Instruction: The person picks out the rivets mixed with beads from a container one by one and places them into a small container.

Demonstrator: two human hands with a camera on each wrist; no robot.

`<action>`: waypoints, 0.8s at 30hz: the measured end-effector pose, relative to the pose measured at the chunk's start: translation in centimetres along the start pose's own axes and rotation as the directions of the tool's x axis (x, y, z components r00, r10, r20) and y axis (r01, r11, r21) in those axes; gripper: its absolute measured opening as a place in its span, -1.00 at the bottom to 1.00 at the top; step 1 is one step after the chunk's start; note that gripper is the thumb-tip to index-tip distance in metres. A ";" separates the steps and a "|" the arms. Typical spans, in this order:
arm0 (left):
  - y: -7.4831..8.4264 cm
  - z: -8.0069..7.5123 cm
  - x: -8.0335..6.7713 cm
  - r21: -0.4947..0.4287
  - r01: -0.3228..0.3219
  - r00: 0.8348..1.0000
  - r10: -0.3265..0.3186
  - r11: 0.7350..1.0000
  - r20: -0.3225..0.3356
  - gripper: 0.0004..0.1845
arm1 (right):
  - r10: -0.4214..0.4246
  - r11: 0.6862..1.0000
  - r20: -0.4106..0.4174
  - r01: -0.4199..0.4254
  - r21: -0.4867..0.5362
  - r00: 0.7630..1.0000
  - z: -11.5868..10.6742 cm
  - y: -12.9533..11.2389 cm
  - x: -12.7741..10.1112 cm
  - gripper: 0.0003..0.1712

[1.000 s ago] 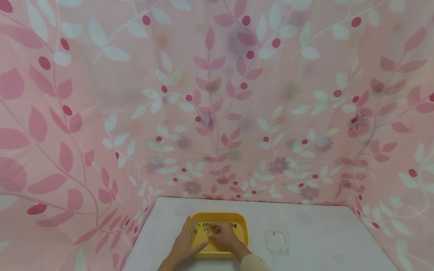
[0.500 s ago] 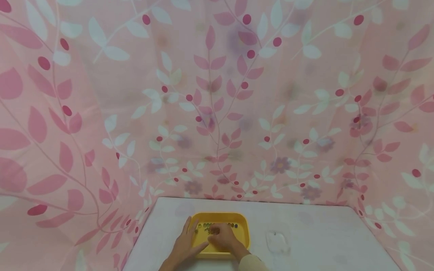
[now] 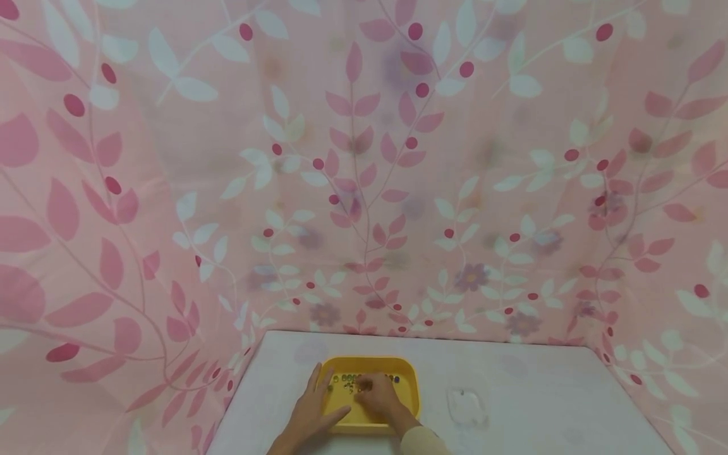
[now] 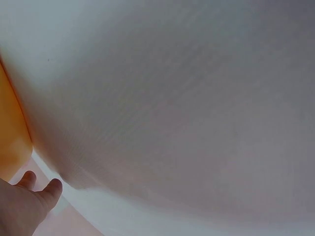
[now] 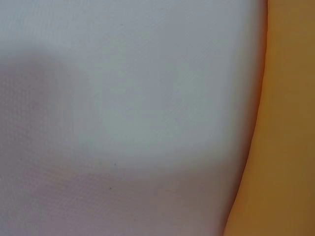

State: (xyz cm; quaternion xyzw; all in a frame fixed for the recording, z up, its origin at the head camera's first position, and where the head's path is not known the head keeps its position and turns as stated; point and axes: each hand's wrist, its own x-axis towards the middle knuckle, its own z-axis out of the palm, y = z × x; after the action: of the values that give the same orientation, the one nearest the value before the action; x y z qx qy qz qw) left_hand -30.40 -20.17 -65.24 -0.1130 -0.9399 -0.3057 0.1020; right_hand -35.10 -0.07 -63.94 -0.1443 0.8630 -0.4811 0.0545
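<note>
A yellow tray [image 3: 372, 429] sits on the white table, its outer wall also filling the right edge of the right wrist view. Small round beads [image 3: 344, 378] run in a row along its far side, dark or greenish in colour. Below the row lies a loose cluster of tiny pieces [image 3: 349, 387]. My left hand [image 3: 307, 409] rests at the tray's left side, fingers straight and thumb spread. Over the middle of the tray my right hand [image 3: 380, 395] has its fingers bent and fingertips down by the cluster, covering part of the row. I cannot tell whether they pinch a piece.
Right of the tray, a clear plastic container or bag [image 3: 467, 406] lies on the white tabletop [image 3: 534, 392]. A pink curtain [image 3: 364, 189] with leaf patterns hangs behind the table and on both sides.
My right hand's fingertips have shifted slightly to the right over the cluster. The left hand stays in place at the tray's side.
</note>
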 end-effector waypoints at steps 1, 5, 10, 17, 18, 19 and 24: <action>0.0 0.0 0.0 0.001 -0.002 1.000 0.002 1.000 -0.001 0.01 | -0.002 1.000 -0.003 0.002 -0.006 1.000 0.0 0.0 0.0 -0.70; 0.0 -0.1 0.0 0.002 -0.002 1.000 0.002 1.000 0.001 0.02 | 0.007 1.000 -0.007 -0.007 -0.019 1.000 0.1 0.0 0.1 -0.72; -0.1 0.0 0.0 0.004 -0.007 1.000 0.007 1.000 0.002 0.02 | -0.004 0.999 -0.009 0.004 -0.040 1.000 0.3 0.2 0.2 -0.78; 0.1 -0.1 0.0 -0.002 -0.021 1.000 0.021 1.000 -0.009 0.03 | -0.043 0.996 -0.008 0.042 -0.084 0.999 0.1 0.2 0.2 -0.88; 0.1 -0.1 0.0 -0.002 -0.023 1.000 0.023 1.000 -0.011 0.03 | -0.041 0.995 -0.005 0.040 -0.086 0.999 0.1 0.2 0.2 -0.89; 0.1 -0.1 0.0 -0.003 -0.025 1.000 0.025 1.000 -0.013 0.03 | -0.042 0.996 -0.004 0.041 -0.085 0.999 0.0 0.2 0.2 -0.90; 0.3 -0.2 0.0 -0.009 -0.019 1.000 0.019 1.000 -0.006 0.03 | -0.047 0.994 -0.005 0.046 -0.101 0.999 0.0 0.1 0.1 -0.92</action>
State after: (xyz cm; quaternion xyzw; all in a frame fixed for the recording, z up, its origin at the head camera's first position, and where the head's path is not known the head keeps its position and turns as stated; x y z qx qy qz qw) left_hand -30.31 -20.10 -64.92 -0.1216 -0.9371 -0.3090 0.1071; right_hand -35.22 -0.08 -64.00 -0.1652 0.8827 -0.4387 0.0329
